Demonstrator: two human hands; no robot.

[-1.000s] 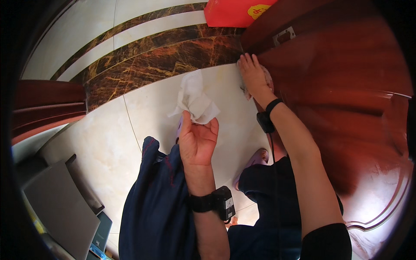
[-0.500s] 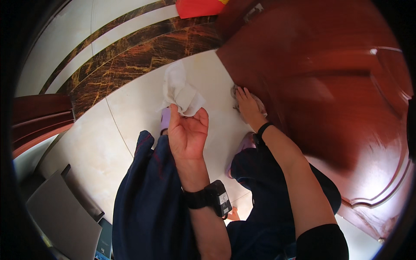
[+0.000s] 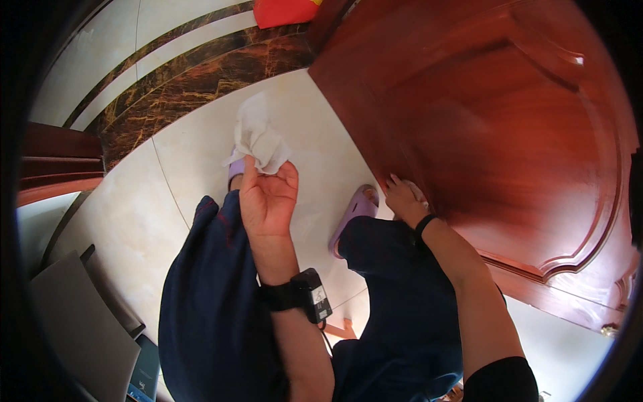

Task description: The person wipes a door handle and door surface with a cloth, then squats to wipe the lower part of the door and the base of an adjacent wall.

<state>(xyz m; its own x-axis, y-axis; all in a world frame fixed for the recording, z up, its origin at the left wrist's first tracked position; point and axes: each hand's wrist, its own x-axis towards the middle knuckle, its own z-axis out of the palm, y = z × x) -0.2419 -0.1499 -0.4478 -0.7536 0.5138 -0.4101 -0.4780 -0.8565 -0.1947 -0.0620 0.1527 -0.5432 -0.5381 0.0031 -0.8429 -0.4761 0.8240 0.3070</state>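
Observation:
My left hand (image 3: 269,208) is turned palm up above the floor between my legs. Its fingertips pinch a thin, crumpled white tissue (image 3: 258,137) that fans out past them. To the right, my right hand (image 3: 402,201) presses a wadded whitish cloth (image 3: 420,191) against the lower edge of a glossy red-brown wooden door (image 3: 469,141). Most of that cloth is hidden under the palm and fingers. The door has a raised, curved panel moulding.
Pale floor tiles (image 3: 194,154) meet a dark marble strip (image 3: 221,80) ahead. A red bag-like object (image 3: 284,12) stands beyond it. My feet wear purple slippers (image 3: 355,213). A grey panel-like object (image 3: 80,328) is at lower left, below a dark red wooden frame (image 3: 63,164).
My right hand has slid nearer along the door's lower edge with the cloth. The view has shifted, showing more of the door panel. The left hand still holds the tissue.

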